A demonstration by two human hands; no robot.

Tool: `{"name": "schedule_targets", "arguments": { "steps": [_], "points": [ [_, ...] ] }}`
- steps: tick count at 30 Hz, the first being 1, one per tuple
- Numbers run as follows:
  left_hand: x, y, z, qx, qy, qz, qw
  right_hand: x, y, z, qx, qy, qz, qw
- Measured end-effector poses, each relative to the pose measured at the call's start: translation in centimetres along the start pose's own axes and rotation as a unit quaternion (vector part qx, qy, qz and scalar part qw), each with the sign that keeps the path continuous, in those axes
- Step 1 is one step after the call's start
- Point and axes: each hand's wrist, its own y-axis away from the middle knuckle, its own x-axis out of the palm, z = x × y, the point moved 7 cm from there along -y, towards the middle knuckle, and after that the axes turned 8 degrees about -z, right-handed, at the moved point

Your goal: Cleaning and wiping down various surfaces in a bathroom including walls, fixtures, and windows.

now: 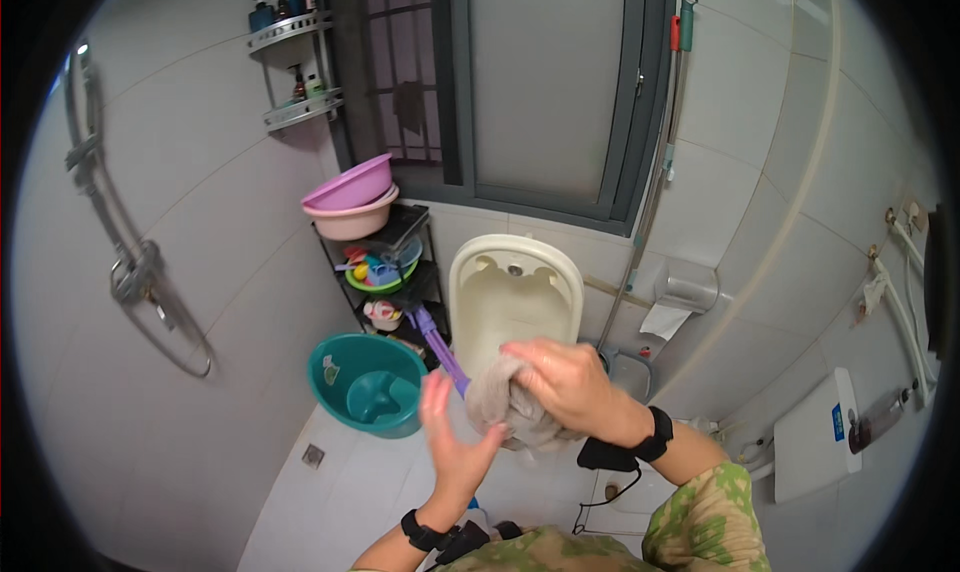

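Observation:
My right hand (574, 384) grips a wet-looking greyish-beige cloth (499, 403), bunched up and hanging from my fingers. To its left is my left hand (457, 441), a little blurred, with thumb and fingers spread. Its thumb tip is at the cloth's lower edge; whether it touches, I cannot tell. Beyond the cloth a cream plastic baby bathtub (517, 309) stands on end against the wall below the window. A purple plastic leg or bar (439, 343) runs down beside the tub, its lower end behind the cloth.
A teal plastic tub (367, 384) stands left on the tiled floor, near a floor drain (313, 456). Behind it, a black shelf rack (409, 227) bears pink basins (352, 216) and toys. Mop poles (664, 167) lean right of the window. A shower set (135, 264) hangs on the left wall.

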Motion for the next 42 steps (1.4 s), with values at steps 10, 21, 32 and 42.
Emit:
{"name": "schedule_targets", "arguments": {
  "steps": [10,21,32,42],
  "points": [
    [11.3,-10.2,6.6,-0.081,0.230,0.239,0.940,3.8,-9.2,-10.5,0.235,-0.100,-0.056,0.965],
    [19.3,-13.2,12.2,-0.447,0.324,0.374,0.745,-2.7,-9.7,-27.2,0.283,-0.095,-0.170,0.939],
    [21.8,-33.2,3.1,-0.041,0.166,0.152,0.973,-6.3,-13.2,-34.0,0.305,-0.051,0.022,0.951],
    [25.8,-42.7,6.9,-0.166,0.137,0.321,0.922,-8.8,-21.6,-35.7,-0.056,0.509,0.102,0.853]
  ]
}}
